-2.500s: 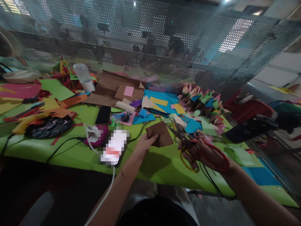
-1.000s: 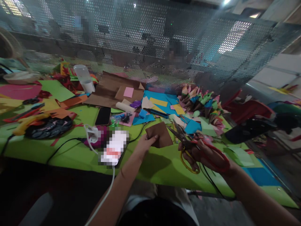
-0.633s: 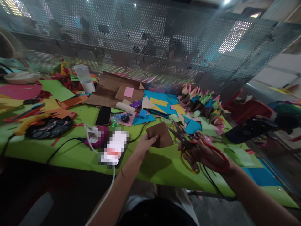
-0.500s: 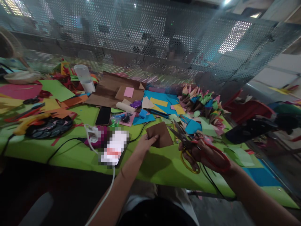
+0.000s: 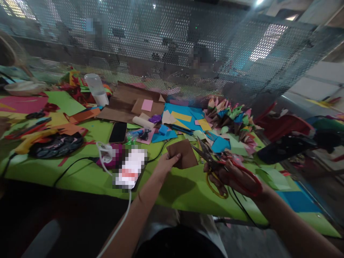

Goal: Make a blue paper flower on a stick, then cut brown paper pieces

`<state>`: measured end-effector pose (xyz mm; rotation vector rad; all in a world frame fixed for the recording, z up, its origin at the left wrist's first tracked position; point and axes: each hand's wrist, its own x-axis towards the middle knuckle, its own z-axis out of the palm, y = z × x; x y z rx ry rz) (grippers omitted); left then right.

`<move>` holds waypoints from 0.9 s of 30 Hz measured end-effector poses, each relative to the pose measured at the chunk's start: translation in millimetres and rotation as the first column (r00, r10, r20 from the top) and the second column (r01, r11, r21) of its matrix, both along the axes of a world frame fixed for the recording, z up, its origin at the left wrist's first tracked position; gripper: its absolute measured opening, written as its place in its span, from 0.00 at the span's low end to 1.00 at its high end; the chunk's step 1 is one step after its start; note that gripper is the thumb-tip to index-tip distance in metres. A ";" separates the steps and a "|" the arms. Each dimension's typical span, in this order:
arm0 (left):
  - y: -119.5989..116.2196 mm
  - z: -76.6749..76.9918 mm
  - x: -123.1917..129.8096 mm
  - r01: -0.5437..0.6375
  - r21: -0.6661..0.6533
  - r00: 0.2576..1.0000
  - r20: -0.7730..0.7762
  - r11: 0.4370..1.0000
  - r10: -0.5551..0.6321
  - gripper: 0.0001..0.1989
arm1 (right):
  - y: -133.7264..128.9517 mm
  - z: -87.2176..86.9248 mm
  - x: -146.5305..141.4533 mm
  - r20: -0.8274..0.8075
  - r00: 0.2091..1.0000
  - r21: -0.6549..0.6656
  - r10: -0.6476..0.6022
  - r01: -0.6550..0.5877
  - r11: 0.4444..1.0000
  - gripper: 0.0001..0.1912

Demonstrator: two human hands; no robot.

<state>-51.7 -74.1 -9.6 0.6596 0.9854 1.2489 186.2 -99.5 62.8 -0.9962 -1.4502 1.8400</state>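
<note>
A brown square piece of paper (image 5: pixel 185 152) is pinched by its left edge in my left hand (image 5: pixel 171 161), thumb on top, held above the green table (image 5: pixel 150 197). In my right hand (image 5: pixel 224 175) is a pair of scissors (image 5: pixel 205 156) with one red and one yellow handle. The blades are spread apart and point up and left, their tips close to the right edge of the brown paper. Some fingers of my right hand are hidden behind the handles.
Folded paper flowers (image 5: pixel 231 114) stand at the back right. Behind lie brown sheets (image 5: pixel 120 102) and blue paper (image 5: pixel 182 111). A lit phone on a cable (image 5: pixel 131 168), a dark phone (image 5: pixel 118 132) and a yellow glue gun (image 5: pixel 34 138) are to the left. A perforated metal screen (image 5: pixel 161 46) rises behind.
Almost nothing differs. Both hands, the brown paper and the open scissors stay nearly in place. At the far left edge, a blurred brownish shape has appeared over the papers.
</note>
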 end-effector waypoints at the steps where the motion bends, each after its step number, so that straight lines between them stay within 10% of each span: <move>1: 0.0 -1.1 0.0 0.013 0.008 1.000 -0.016 1.000 -0.013 0.31 | 0.3 0.4 -0.4 -0.002 1.000 -0.005 0.011 -0.011 1.000 0.32; 11: -6.3 5.0 -0.3 0.167 0.066 0.986 0.010 0.984 -0.168 0.32 | 7.9 -10.3 -6.4 -0.039 0.997 0.109 0.071 -0.067 0.992 0.30; 27: -9.4 17.7 0.0 0.055 0.047 0.995 0.077 0.997 -0.058 0.30 | 13.2 -11.9 -17.4 -0.074 0.997 0.090 0.034 -0.027 0.996 0.32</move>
